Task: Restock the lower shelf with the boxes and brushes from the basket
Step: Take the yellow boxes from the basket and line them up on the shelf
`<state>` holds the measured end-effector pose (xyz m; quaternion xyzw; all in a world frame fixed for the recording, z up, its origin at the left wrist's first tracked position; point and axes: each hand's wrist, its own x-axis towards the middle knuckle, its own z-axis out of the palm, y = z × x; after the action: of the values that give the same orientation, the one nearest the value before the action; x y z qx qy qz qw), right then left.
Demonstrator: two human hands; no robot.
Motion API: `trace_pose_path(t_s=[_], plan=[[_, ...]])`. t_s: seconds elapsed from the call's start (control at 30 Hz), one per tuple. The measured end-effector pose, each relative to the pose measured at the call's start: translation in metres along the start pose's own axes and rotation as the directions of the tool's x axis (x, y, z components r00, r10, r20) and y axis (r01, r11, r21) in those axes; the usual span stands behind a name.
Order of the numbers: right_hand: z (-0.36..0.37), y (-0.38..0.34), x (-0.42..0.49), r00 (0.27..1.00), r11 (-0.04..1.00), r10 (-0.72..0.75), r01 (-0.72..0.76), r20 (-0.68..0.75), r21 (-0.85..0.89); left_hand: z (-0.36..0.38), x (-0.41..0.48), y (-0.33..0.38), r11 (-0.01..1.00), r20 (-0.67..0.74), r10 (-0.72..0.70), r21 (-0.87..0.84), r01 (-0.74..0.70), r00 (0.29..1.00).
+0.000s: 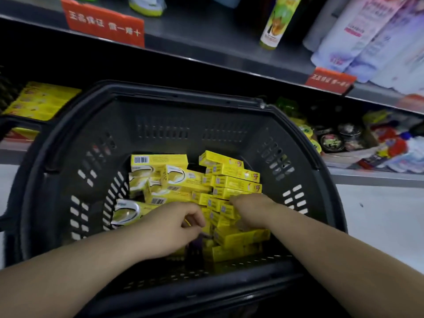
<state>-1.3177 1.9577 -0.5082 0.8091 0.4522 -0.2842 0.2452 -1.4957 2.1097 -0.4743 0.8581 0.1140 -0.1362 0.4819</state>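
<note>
Fingers (195, 218) on my left hand (171, 228) curl among yellow boxes (236, 183) in the basket (160, 125), grip unclear; my right hand (251, 210) clutches some.

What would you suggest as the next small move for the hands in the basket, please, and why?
I would probably close the left hand and right hand on the stacked yellow boxes between them and lift a bundle out. Both are down in the basket among them, no firm grip shows yet, and matching boxes sit on the lower shelf at far left.
</note>
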Motion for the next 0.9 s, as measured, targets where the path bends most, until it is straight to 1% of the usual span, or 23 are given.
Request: trace_pose_path(t_s=[0.07, 0.1, 0.13, 0.17, 0.2, 0.23, 0.27, 0.3, 0.37, 0.43, 0.5, 0.53, 0.57, 0.6, 0.63, 0.67, 0.7, 0.73, 0.77, 0.8, 0.9], plan=[[-0.011, 0.002, -0.004, 0.997, 0.999, 0.006, -0.008, -0.072, -0.034, -0.003, 0.003, -0.002, 0.999, -0.027, -0.027, -0.041, 0.026, 0.999], [-0.021, 0.005, -0.008, 0.993, 1.0, 0.014, -0.016, -0.117, -0.014, -0.004, 0.005, -0.002, 0.997, -0.033, -0.042, -0.071, 0.04, 0.999], [-0.033, 0.009, -0.014, 0.985, 0.999, 0.019, -0.014, -0.171, 0.03, -0.005, 0.007, -0.001, 0.993, -0.037, -0.061, -0.1, 0.057, 0.997], [-0.045, 0.012, -0.021, 0.974, 0.994, 0.026, -0.001, -0.223, 0.112, -0.005, 0.009, -0.001, 0.99, -0.043, -0.079, -0.12, 0.073, 0.996], [-0.055, 0.013, -0.028, 0.962, 0.97, 0.04, 0.027, -0.27, 0.242, -0.005, 0.012, -0.001, 0.988, -0.051, -0.094, -0.129, 0.087, 0.994], [-0.063, 0.01, -0.035, 0.951, 0.914, 0.058, 0.073, -0.304, 0.4, -0.005, 0.014, -0.001, 0.985, -0.051, -0.108, -0.138, 0.101, 0.993], [-0.069, 0.004, -0.041, 0.941, 0.831, 0.073, 0.125, -0.329, 0.542, -0.004, 0.016, 0.0, 0.979, -0.045, -0.12, -0.172, 0.11, 0.992], [-0.073, -0.004, -0.048, 0.933, 0.749, 0.083, 0.174, -0.351, 0.64, -0.003, 0.017, 0.003, 0.966, -0.032, -0.125, -0.23, 0.114, 0.992], [-0.075, -0.018, -0.054, 0.915, 0.631, 0.09, 0.254, -0.394, 0.734, -0.002, 0.019, 0.009, 0.93, -0.019, -0.1, -0.358, 0.086, 0.995], [-0.075, -0.026, -0.056, 0.903, 0.519, 0.077, 0.325, -0.422, 0.791, 0.0, 0.023, 0.012, 0.877, -0.012, -0.096, -0.474, 0.079, 0.995], [-0.073, -0.018, -0.055, 0.919, 0.387, 0.024, 0.355, -0.395, 0.851, 0.002, 0.026, 0.015, 0.822, 0.001, -0.146, -0.556, 0.122, 0.989], [-0.07, -0.009, -0.054, 0.936, 0.356, -0.026, 0.336, -0.351, 0.872, 0.002, 0.028, 0.016, 0.805, 0.008, -0.18, -0.574, 0.152, 0.984], [-0.067, 0.0, -0.053, 0.954, 0.371, -0.083, 0.297, -0.287, 0.88, 0.003, 0.029, 0.016, 0.793, 0.016, -0.217, -0.58, 0.186, 0.976], [-0.06, 0.009, -0.05, 0.97, 0.472, -0.132, 0.243, -0.205, 0.847, 0.003, 0.029, 0.016, 0.782, 0.025, -0.255, -0.582, 0.221, 0.967], [-0.052, 0.018, -0.045, 0.98, 0.637, -0.167, 0.194, -0.112, 0.746, 0.004, 0.03, 0.015, 0.769, 0.034, -0.291, -0.587, 0.255, 0.956], [-0.043, 0.024, -0.038, 0.983, 0.808, -0.186, 0.153, -0.001, 0.569, 0.004, 0.03, 0.014, 0.748, 0.046, -0.322, -0.599, 0.284, 0.946], [-0.033, 0.026, -0.032, 0.975, 0.921, -0.181, 0.123, 0.127, 0.371, 0.004, 0.03, 0.014, 0.724, 0.059, -0.346, -0.617, 0.307, 0.936], [-0.024, 0.025, -0.026, 0.956, 0.97, -0.158, 0.104, 0.247, 0.218, 0.004, 0.03, 0.014, 0.7, 0.069, -0.362, -0.639, 0.32, 0.93], [-0.015, 0.021, -0.02, 0.935, 0.987, -0.136, 0.098, 0.326, 0.128, 0.005, 0.03, 0.014, 0.677, 0.074, -0.376, -0.659, 0.328, 0.924], [-0.007, 0.017, -0.015, 0.924, 0.991, -0.128, 0.103, 0.36, 0.086, 0.005, 0.031, 0.014, 0.656, 0.078, -0.389, -0.676, 0.335, 0.918], [0.012, 0.007, -0.004, 0.937, 0.989, -0.147, 0.132, 0.316, 0.071, 0.002, 0.032, 0.014, 0.603, 0.102, -0.422, -0.71, 0.363, 0.901]])
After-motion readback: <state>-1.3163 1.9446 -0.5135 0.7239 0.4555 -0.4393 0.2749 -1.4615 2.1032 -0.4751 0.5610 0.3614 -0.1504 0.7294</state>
